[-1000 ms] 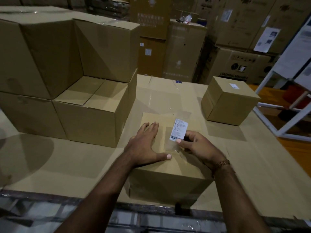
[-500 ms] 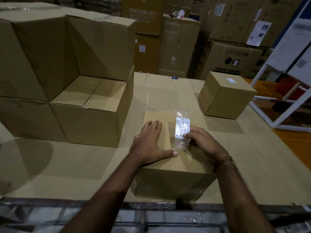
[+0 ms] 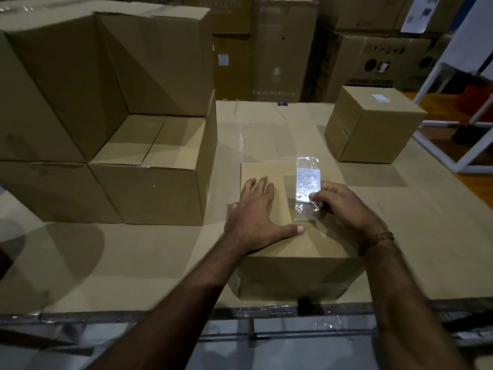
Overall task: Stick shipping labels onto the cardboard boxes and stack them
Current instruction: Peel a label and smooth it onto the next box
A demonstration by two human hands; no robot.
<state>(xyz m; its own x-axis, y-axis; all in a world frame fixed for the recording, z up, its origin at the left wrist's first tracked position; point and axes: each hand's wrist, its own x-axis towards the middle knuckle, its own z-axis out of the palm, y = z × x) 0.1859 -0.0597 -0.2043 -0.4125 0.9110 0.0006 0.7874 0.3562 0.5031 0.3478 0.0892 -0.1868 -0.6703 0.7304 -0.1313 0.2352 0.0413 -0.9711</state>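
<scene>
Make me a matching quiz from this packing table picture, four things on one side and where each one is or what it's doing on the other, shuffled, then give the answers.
Things:
1. left hand
2. right hand
3. shipping label
4. small box with a sticker

Places or states:
A. standing alone at the far right of the table
B. lying on top of the near box, in a clear sleeve
C. flat, fingers spread, pressing on the near box's top
D. pinching the near end of the label

Pairs: 1-C, 2-D, 3-B, 4-A
</scene>
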